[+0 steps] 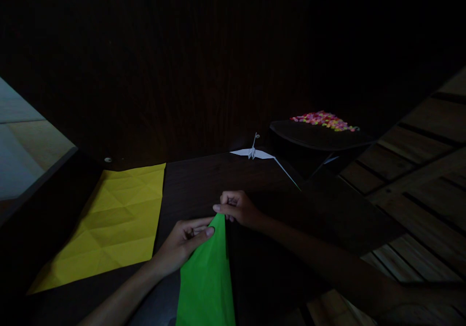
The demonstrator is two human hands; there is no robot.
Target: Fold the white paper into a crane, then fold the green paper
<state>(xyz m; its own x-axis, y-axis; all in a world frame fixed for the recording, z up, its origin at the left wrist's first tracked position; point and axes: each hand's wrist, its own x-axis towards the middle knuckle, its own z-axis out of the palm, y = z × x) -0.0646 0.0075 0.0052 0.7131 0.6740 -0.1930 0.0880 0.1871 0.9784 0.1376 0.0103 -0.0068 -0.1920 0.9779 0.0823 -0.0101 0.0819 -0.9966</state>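
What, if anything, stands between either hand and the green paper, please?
Nothing visible does: the left hand holds the green paper near its tip, and the right hand pinches the tip itself. The yellow paper lies off to the left.

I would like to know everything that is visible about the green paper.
The green paper is bright, plain and lightly creased, folded into a long shape that narrows to a tip at its far end. The right hand pinches that tip; the left hand grips its left edge just below, thumb on top. Its near end runs out of the picture.
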